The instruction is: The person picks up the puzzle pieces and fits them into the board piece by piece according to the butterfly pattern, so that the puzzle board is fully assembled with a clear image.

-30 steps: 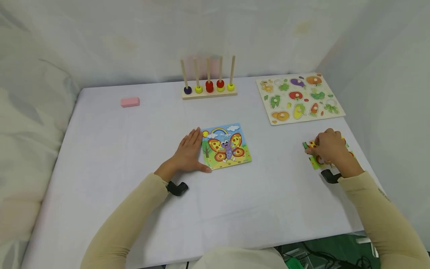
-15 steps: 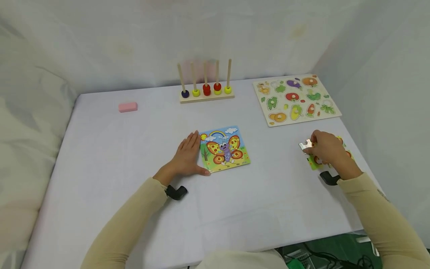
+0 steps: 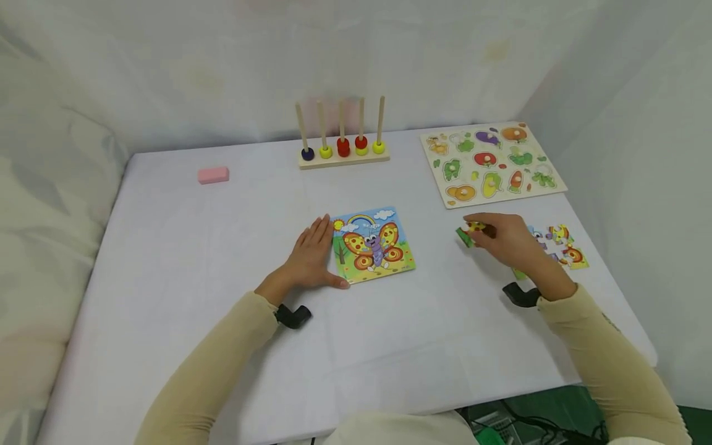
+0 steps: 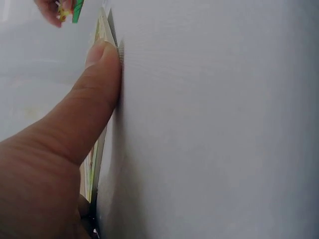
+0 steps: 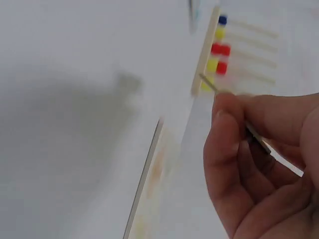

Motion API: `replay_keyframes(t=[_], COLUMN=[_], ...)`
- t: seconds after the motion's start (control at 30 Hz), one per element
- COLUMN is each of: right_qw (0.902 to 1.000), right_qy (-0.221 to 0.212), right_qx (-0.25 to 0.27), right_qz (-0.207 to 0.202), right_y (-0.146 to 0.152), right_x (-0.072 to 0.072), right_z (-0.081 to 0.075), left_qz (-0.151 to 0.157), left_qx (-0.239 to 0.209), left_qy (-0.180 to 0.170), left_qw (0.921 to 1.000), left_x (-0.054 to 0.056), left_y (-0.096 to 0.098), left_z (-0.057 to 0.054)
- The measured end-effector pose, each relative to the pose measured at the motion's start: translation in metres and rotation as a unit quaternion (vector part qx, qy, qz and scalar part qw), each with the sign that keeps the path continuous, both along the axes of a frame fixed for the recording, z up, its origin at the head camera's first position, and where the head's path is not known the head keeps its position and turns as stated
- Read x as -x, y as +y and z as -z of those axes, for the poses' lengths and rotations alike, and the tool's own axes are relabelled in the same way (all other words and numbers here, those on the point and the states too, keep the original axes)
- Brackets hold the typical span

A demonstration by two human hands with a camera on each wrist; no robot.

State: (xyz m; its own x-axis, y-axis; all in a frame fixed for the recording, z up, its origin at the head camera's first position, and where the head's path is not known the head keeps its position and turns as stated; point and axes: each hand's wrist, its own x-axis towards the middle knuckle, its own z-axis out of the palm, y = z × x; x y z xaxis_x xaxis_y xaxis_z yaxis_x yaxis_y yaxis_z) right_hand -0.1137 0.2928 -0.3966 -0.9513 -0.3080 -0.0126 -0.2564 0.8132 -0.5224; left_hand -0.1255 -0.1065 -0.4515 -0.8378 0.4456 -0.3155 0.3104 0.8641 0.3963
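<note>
A square butterfly picture board lies flat on the white table. My left hand rests at its left side, fingers straight along that edge and thumb at the lower left corner. In the left wrist view the thumb presses against the board's edge. My right hand pinches a jigsaw piece, green and yellow with red dots, above the table right of the board. The right wrist view shows that piece edge-on between thumb and fingers. Behind this hand lie several loose jigsaw pieces, partly hidden by it.
A wooden vegetable peg puzzle lies at the back right. At the back middle stands a bead counting stand with upright pegs. A pink block sits at the back left. White cloth hangs beside the table.
My right hand has lifted the jigsaw piece from the group at the right and carried it left towards the butterfly board, uncovering other pieces. My left hand keeps its place.
</note>
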Motion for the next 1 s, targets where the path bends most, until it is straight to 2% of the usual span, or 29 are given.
replay_keyframes(t=[0.1, 0.23, 0.43, 0.53, 0.7, 1.0], right_qw=[0.9978, 0.9893, 0.9739, 0.9711, 0.9735, 0.985], right_qy=[-0.016, -0.05, -0.077, -0.072, -0.051, -0.055], right_qx=[0.03, 0.071, 0.131, 0.137, 0.114, 0.057], right_qz=[-0.057, -0.117, -0.168, -0.181, -0.192, -0.154], right_y=[-0.03, -0.069, -0.121, -0.139, -0.16, -0.185], right_x=[0.004, 0.006, 0.013, 0.017, 0.024, 0.029], right_z=[0.002, 0.006, 0.023, 0.032, 0.044, 0.047], left_qz=[-0.002, 0.001, 0.004, 0.008, 0.007, 0.003], left_qx=[-0.007, -0.009, -0.01, -0.011, -0.011, -0.013], left_qy=[0.0, 0.004, 0.015, 0.018, 0.016, 0.018], left_qw=[1.0, 1.0, 0.9998, 0.9998, 0.9998, 0.9997], left_x=[-0.001, -0.001, 0.0, 0.0, -0.002, -0.001], left_y=[0.0, 0.0, 0.0, 0.001, 0.001, -0.003], left_z=[0.002, 0.005, 0.008, 0.009, 0.009, 0.005])
